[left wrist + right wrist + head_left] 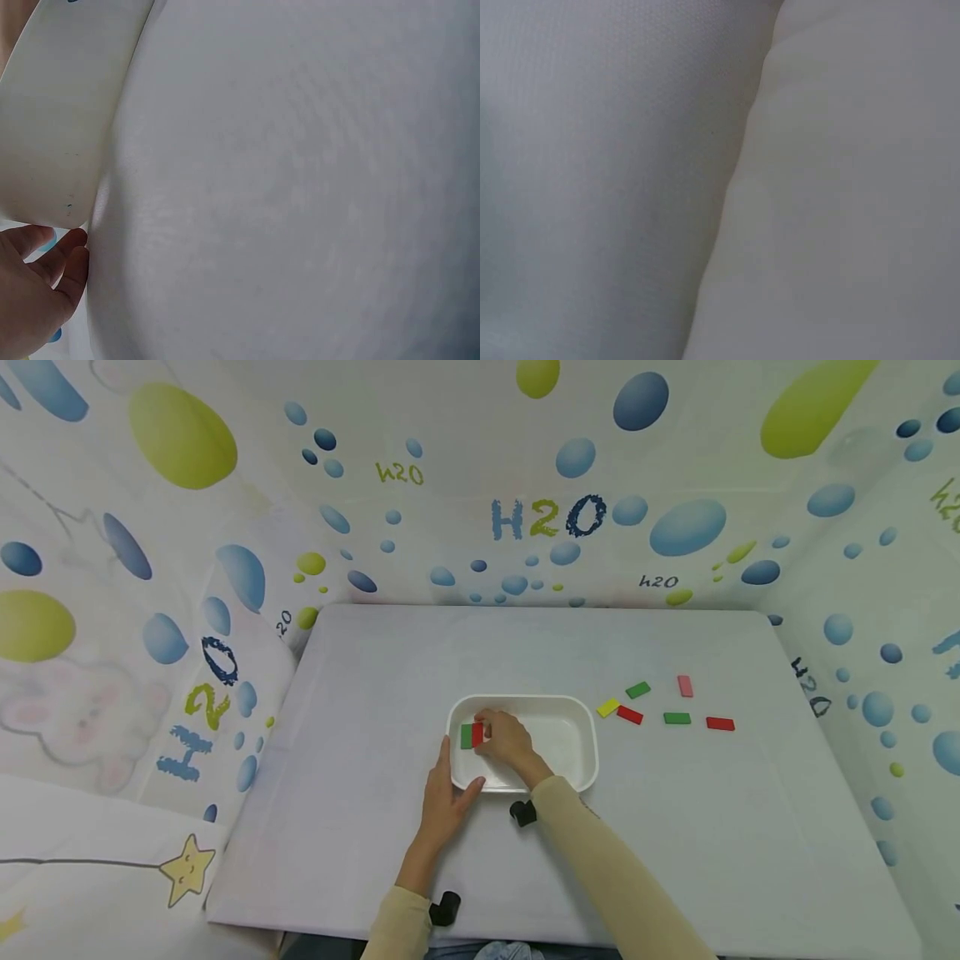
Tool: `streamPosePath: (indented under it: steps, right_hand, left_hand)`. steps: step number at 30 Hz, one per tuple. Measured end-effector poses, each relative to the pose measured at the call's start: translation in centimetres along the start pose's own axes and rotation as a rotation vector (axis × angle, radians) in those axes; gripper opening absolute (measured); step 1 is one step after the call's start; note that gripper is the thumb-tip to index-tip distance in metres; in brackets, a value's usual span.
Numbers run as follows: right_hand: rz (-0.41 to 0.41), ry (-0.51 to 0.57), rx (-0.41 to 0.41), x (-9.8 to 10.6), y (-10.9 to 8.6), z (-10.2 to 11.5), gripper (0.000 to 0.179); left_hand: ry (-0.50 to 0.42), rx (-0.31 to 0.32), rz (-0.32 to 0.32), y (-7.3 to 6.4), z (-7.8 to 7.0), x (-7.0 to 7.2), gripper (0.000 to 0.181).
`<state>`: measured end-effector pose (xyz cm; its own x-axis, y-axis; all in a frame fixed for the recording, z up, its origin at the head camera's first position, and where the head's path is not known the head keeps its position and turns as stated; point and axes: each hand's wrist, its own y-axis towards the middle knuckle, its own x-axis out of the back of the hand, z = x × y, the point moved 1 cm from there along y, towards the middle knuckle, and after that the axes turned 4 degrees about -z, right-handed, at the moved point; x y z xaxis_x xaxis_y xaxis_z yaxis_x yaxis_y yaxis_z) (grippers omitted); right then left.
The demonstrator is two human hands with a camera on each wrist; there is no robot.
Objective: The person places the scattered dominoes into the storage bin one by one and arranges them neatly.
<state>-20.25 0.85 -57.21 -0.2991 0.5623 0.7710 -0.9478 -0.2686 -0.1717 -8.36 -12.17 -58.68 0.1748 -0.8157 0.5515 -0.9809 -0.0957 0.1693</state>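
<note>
In the head view, a white tray (pixel 558 745) stands on the table. Inside it, a green tile (pixel 466 737) and a red tile (pixel 477 734) lie side by side near the left end. My right hand (pixel 512 745) reaches over the front rim and pinches the red tile at its two ends with thumb and fingers. My left hand (pixel 442 802) rests against the tray's front left corner, fingers straight along the left side and thumb spread to the front rim. In the left wrist view its fingertips meet the tray's outer wall (pixel 60 127). The right wrist view shows no hand.
Right of the tray lie a yellow tile (pixel 608 707), a red one (pixel 630 715) by it, two green tiles (pixel 638 690), a pinkish-red tile (pixel 686 686) and another red tile (pixel 720 724). Patterned cloth walls (pixel 450 543) border the table's back and sides.
</note>
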Motion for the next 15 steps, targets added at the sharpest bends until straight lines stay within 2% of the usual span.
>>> streamPosePath:
  steps: [7,15]
  right_hand:
    - [-0.002,0.015,0.005,0.2,-0.2,-0.3,0.058]
    - [-0.023,0.036,0.013,1.1,-1.4,-0.3,0.061]
  left_hand:
    - [0.002,-0.009,-0.001,0.0,0.1,-0.1,0.089]
    - [-0.015,-0.008,-0.004,0.0,0.1,-0.1,0.088]
